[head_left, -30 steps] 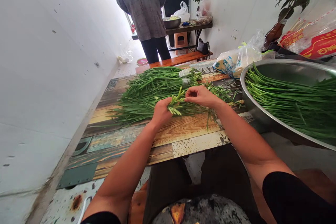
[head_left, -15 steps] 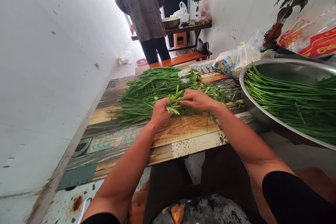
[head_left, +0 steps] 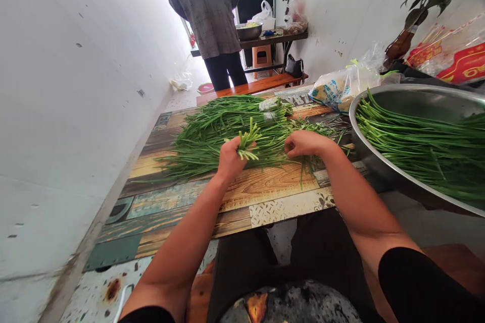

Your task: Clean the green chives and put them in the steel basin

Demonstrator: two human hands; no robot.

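Note:
My left hand (head_left: 232,158) is closed around a small bunch of garlic chives (head_left: 248,141), their pale cut ends pointing up and to the right. To its right, apart from the bunch, my right hand (head_left: 304,144) hovers low over the table with its fingers curled together; whatever they may pinch is hidden. Beyond both hands lies a big heap of garlic chives (head_left: 223,118), part of it bound with whitish bands (head_left: 268,105). Loose trimmings (head_left: 318,128) are scattered behind and beside my right hand.
A steel basin (head_left: 373,154) of chives stands at the right. Behind it are a plastic bag (head_left: 343,88) and red packaging (head_left: 460,60). The wood-patterned table (head_left: 212,202) ends before my knees. A person (head_left: 206,10) stands beyond, facing a farther table (head_left: 291,36).
My right hand has moved right, away from the bunch, toward the trimmings. My left hand keeps hold of the chives in nearly the same place.

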